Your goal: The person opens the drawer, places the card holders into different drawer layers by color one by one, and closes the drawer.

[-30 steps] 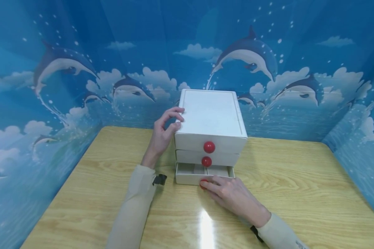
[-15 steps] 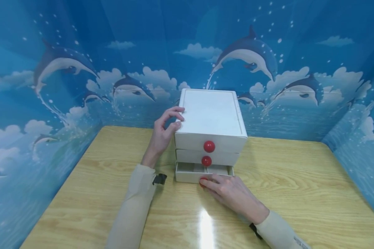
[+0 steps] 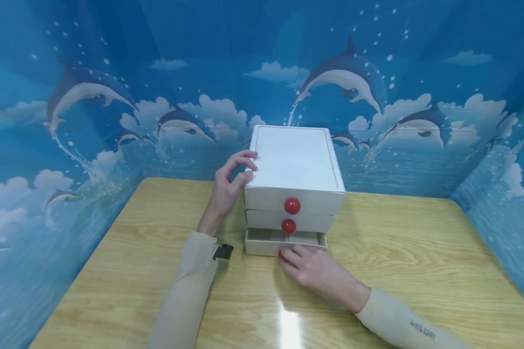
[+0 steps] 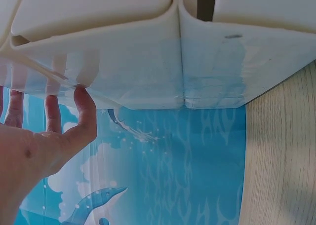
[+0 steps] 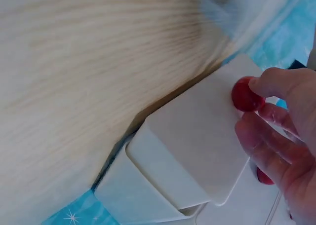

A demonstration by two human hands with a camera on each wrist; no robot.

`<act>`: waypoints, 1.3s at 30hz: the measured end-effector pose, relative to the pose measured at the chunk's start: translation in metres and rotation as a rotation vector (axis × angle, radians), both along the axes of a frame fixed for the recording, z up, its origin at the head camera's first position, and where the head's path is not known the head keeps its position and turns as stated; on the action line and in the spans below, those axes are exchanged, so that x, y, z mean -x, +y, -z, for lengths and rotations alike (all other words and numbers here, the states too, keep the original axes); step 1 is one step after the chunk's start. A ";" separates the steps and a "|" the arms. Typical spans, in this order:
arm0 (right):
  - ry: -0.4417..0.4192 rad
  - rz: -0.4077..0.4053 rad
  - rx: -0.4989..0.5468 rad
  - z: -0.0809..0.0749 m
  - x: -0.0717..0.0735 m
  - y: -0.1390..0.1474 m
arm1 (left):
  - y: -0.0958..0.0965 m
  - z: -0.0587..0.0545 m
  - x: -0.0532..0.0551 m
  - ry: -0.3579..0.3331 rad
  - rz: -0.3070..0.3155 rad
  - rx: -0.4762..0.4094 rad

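A white drawer cabinet [image 3: 294, 157] stands on the table, its two upper drawers pushed in and its bottom drawer [image 3: 262, 248] pulled partly out. Dividers show inside that drawer, and I see nothing lying in its visible part. My left hand [image 3: 227, 186] rests its fingertips and thumb along the cabinet's upper left edge; in the left wrist view the fingers touch the white side wall [image 4: 143, 67]. With thumb and fingers, my right hand [image 5: 291, 131] pinches the bottom drawer's round red knob [image 5: 245, 94]. Other fingertips lie against the drawer front [image 5: 197, 136].
Red knobs mark the top drawer [image 3: 292, 206] and the middle drawer [image 3: 288, 226]. The wood-grain table [image 3: 419, 252] extends around the cabinet. Behind and on both sides hangs a blue curtain [image 3: 201, 58] printed with dolphins and clouds.
The bottom drawer has slid in very slightly. My right hand has shifted a little left and turned at the knob, its forearm swinging lower. My left hand keeps its place.
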State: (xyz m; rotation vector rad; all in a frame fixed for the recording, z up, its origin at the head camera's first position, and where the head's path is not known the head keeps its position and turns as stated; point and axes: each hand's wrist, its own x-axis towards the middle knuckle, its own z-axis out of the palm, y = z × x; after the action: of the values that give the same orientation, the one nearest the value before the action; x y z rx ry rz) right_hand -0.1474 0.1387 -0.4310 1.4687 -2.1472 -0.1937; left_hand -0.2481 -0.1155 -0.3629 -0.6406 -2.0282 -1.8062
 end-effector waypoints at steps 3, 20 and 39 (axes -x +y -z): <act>0.032 0.001 -0.032 0.001 0.000 -0.001 | 0.000 0.000 0.000 -0.004 0.002 0.001; 0.111 0.052 0.008 0.010 -0.002 -0.006 | 0.000 0.000 0.000 0.009 -0.004 0.005; 0.051 0.088 0.024 0.011 0.004 -0.005 | 0.000 0.001 0.000 0.011 0.003 0.004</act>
State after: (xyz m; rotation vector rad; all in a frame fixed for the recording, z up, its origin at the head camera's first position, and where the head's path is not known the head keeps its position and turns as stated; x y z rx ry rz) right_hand -0.1514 0.1342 -0.4415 1.3435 -2.1675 -0.2335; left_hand -0.2486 -0.1155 -0.3643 -0.6536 -2.0255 -1.7974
